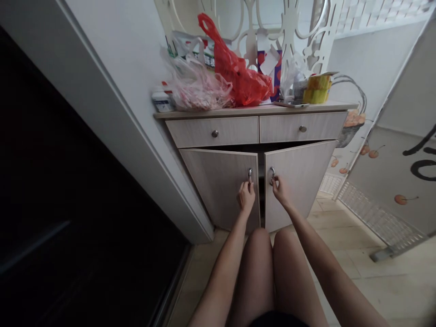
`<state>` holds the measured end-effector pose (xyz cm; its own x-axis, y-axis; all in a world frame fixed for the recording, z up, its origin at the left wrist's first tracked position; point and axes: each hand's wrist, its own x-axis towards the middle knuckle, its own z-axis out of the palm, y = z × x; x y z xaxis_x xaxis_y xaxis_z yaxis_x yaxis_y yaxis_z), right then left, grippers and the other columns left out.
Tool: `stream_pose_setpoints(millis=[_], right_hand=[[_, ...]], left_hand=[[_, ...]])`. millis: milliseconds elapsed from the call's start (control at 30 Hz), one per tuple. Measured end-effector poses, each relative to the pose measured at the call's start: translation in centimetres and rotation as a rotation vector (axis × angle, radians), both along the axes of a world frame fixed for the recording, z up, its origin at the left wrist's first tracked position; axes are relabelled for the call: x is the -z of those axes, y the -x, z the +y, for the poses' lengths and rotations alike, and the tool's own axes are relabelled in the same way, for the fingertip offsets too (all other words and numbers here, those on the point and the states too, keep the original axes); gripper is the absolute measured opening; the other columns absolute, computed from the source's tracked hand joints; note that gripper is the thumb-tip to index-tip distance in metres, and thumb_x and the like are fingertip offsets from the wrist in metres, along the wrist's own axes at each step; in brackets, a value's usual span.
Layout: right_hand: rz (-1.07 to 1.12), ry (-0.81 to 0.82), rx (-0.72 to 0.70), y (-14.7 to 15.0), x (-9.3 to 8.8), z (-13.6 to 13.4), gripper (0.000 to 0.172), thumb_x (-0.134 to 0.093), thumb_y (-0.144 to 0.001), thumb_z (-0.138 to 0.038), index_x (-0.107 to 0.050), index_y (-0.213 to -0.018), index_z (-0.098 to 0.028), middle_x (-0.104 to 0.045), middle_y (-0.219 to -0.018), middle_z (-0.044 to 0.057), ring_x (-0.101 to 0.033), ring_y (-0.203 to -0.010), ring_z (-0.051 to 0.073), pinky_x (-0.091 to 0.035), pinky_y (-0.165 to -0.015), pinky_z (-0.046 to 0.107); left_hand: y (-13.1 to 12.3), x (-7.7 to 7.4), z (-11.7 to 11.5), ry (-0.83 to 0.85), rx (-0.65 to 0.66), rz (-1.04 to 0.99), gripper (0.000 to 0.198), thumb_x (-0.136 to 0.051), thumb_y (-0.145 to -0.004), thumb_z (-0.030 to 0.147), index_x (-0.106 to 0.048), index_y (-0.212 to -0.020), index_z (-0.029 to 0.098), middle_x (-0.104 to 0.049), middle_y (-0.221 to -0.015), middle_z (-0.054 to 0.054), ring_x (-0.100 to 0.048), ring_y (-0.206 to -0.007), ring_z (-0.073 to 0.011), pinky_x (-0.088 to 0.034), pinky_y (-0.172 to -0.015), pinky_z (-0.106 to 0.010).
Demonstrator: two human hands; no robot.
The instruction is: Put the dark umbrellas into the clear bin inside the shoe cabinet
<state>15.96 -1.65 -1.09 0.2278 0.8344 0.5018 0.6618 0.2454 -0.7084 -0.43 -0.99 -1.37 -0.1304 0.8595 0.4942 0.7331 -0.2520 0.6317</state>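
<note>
A pale wood-grain cabinet stands in front of me, its left door (pixel 221 181) and right door (pixel 299 177) both partly ajar with a dark gap between them. My left hand (pixel 246 195) is closed on the lower part of the metal handle (pixel 250 173) of the left door. On the other side, the fingers of my right hand (pixel 280 189) pinch the metal handle (pixel 272 170) of the right door. Little of the cabinet's inside shows through the gap.
Above the doors are two closed drawers (pixel 238 129) with round knobs. A red plastic bag (pixel 238 77), a clear bag (pixel 200 88), a white bottle (pixel 162 101), yellow tape rolls (pixel 316 89) and a phone-like slab (pixel 291 104) lie on top. A folding screen (pixel 391 181) stands right; my knees are close to the doors.
</note>
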Motion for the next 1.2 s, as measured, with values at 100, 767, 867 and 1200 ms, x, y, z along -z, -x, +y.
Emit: stream_pose_setpoints(millis=[100,767,867,1200], right_hand=[[0.001,-0.009,0.075,-0.9,0.6,-3.5,0.036,-0.039,-0.096,-0.042,-0.062,-0.108,-0.018,-0.071,-0.103,0.011,-0.064,-0.084,0.022,-0.044,-0.074,0.03],[-0.001,0.025,0.41,-11.8,1.8,-19.7,0.06,-0.035,-0.088,-0.067,-0.068,-0.103,-0.019,-0.066,-0.068,0.007,-0.057,-0.054,0.02,-0.038,-0.054,0.029],[-0.016,0.032,0.505,-14.4,2.0,-21.5,0.061,-0.037,-0.086,-0.07,-0.069,-0.099,-0.019,-0.064,-0.065,0.007,-0.055,-0.051,0.02,-0.038,-0.053,0.031],[-0.001,0.057,0.641,-25.7,3.2,-24.9,0.045,-0.045,-0.073,-0.065,-0.065,-0.085,-0.026,-0.063,-0.063,0.007,-0.058,-0.053,0.028,-0.043,-0.052,0.04]], left_hand=[[1.8,0.9,-2.7,-0.069,0.009,-0.025,0.025,-0.043,-0.098,0.03,-0.065,-0.096,0.019,-0.068,-0.098,-0.013,-0.065,-0.093,-0.0232,-0.045,-0.082,-0.03],[17.0,4.1,-14.4,-0.387,-0.343,-0.058,0.019,-0.046,-0.089,0.037,-0.056,-0.086,0.022,-0.066,-0.082,-0.011,-0.066,-0.078,-0.0249,-0.051,-0.072,-0.035],[20.2,4.2,-15.2,-0.378,-0.385,-0.068,0.017,-0.047,-0.085,0.037,-0.056,-0.086,0.022,-0.066,-0.081,-0.011,-0.066,-0.079,-0.0258,-0.052,-0.073,-0.036],[27.2,3.2,-16.3,-0.172,-0.585,-0.377,0.023,-0.052,-0.067,0.043,-0.055,-0.078,0.023,-0.05,-0.058,0.0,-0.059,-0.066,-0.0238,-0.052,-0.063,-0.037]])
